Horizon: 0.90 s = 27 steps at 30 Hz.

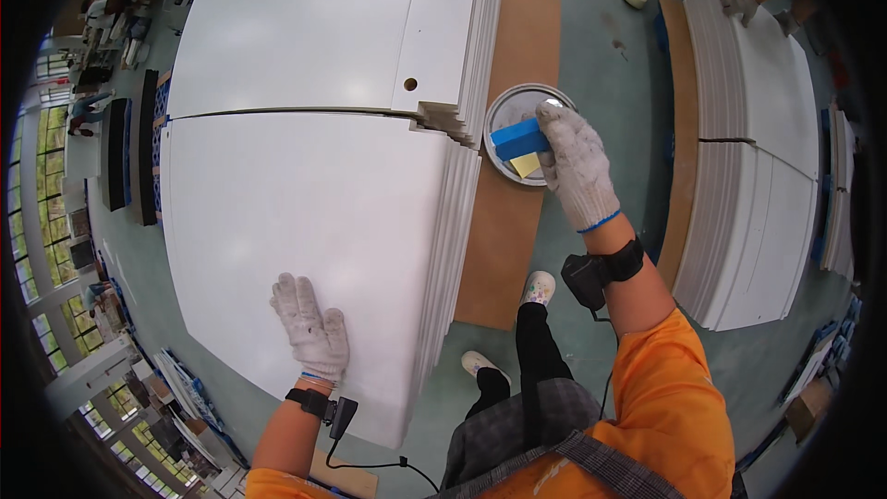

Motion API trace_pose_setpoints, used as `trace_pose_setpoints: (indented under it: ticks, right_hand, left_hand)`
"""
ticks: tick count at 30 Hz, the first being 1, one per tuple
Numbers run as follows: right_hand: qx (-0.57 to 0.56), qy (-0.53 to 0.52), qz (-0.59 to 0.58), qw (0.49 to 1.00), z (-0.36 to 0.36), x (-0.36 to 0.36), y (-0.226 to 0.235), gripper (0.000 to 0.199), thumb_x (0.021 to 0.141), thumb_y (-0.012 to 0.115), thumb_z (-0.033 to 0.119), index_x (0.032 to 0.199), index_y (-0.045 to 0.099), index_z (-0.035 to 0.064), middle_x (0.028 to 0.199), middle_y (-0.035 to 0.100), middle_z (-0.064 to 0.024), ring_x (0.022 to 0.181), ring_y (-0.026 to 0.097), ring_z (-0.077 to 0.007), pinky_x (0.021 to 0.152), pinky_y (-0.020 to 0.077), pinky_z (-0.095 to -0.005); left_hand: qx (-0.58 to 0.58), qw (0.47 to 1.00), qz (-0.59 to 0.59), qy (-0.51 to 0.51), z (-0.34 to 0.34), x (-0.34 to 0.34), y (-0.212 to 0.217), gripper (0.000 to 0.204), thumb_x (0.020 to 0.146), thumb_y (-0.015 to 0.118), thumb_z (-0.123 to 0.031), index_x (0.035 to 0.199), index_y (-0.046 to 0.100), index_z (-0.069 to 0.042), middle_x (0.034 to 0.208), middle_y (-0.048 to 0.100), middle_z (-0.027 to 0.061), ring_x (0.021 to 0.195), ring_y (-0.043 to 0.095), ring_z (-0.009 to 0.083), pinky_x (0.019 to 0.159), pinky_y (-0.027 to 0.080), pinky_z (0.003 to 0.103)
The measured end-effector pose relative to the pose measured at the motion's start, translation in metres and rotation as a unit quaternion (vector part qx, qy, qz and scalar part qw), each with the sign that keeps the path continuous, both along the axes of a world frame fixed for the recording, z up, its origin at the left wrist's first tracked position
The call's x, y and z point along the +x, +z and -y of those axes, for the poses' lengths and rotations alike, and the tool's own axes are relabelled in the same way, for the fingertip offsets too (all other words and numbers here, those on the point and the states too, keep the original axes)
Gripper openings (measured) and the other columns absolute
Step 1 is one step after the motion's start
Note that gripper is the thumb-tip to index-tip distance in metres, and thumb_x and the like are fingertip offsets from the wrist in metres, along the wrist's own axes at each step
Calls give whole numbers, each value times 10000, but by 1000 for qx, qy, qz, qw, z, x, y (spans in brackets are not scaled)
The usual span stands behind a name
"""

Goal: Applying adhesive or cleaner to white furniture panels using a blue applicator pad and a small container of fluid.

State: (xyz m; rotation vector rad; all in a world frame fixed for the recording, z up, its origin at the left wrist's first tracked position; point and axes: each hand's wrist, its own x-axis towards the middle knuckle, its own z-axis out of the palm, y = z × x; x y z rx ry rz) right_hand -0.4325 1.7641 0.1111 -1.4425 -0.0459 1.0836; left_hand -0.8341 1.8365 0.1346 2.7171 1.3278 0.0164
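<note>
My left hand (pixel 312 328), in a white knit glove, lies flat on the near stack of white panels (pixel 296 194) with its fingers stretched out. My right hand (pixel 577 157), gloved the same way, is closed around a blue block (pixel 519 139). It holds the block over a round metal lid or shallow tin (pixel 540 97). A small yellow piece (pixel 525 165) shows in the tin, partly behind the block and glove. The tin rests on a brown board (pixel 504 249) beside the panels.
Another white panel stack (pixel 305 18) adjoins at the far side, with a round hole near its corner. To the right, a co-worker's gloved hands (pixel 737 2) rest on more stacked panels (pixel 739 157). Green floor (pixel 610 74) runs between the stacks.
</note>
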Motion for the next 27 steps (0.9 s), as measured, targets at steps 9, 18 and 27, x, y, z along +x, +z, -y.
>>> trace_pose_setpoints:
  ticks: [9, 18, 27]
  right_hand:
    - [-70, 188, 453, 869, -39, -1, 17, 255, 899, 548, 331, 1076, 646, 175, 855, 591, -77, 777, 594, -256, 699, 482, -334]
    - [-35, 154, 683, 713, -52, -13, 13, 352, 860, 591, 433, 908, 675, 95, 768, 596, -76, 730, 579, -209, 677, 462, -323]
    - [-57, 219, 689, 689, -52, -7, 18, 267, 857, 583, 170, 1116, 640, 191, 841, 581, -76, 767, 577, -239, 711, 486, -342]
  left_hand:
    - [2, 1000, 11, -4, -1, 3, 1, 622, 919, 437, -347, 1431, 301, -20, 1501, 220, 213, 1390, 159, 416, 1121, 68, 552]
    - [-7, 1000, 7, -1, -1, 3, 0, 627, 923, 435, -354, 1432, 295, -16, 1501, 222, 210, 1394, 155, 407, 1121, 64, 554]
    - [-5, 1000, -4, 0, -1, 3, -1, 628, 898, 460, -310, 1422, 304, -2, 1496, 221, 224, 1390, 154, 422, 1118, 59, 566]
